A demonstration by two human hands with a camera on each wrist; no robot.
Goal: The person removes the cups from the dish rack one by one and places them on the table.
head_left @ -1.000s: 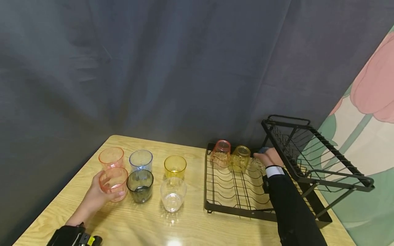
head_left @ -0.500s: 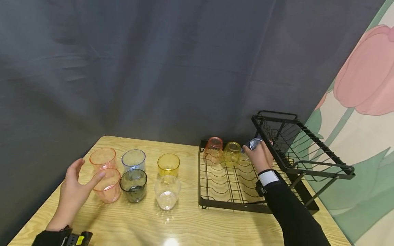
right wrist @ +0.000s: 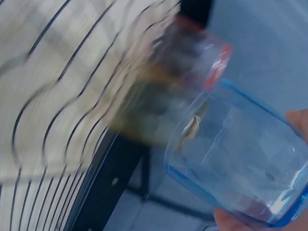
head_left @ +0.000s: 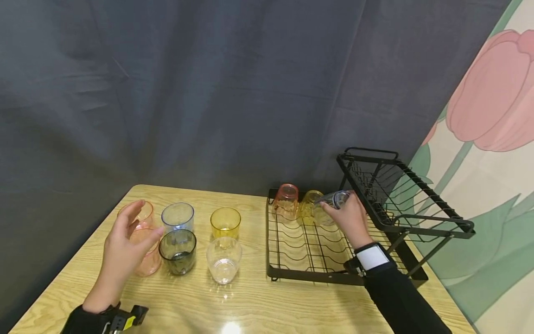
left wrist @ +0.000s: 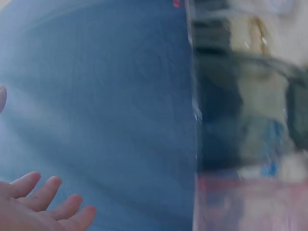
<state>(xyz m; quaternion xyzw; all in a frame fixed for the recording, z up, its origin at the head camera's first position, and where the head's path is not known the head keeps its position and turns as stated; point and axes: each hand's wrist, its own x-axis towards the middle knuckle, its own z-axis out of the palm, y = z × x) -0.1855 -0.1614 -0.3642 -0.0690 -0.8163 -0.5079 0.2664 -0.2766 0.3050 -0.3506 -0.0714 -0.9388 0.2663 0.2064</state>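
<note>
My right hand grips a clear blue glass, tilted on its side over the back of the black dish rack. In the right wrist view, fingertips and thumb pinch the blue glass from both sides. On the rack, an upside-down pink glass and a yellow glass stand left of it. My left hand is held with fingers spread above two upright pink glasses, partly hiding the front pink glass and the back one. Nothing is between its fingers.
On the wooden table stand an upright blue glass, a grey glass, a yellow glass and a clear glass. The rack's raised upper tier overhangs at the right. A dark curtain hangs behind.
My left hand has released the front pink glass and lifted off it. My right hand has raised the blue glass from the rack's back right and tipped it leftward. The head view has shifted slightly.
</note>
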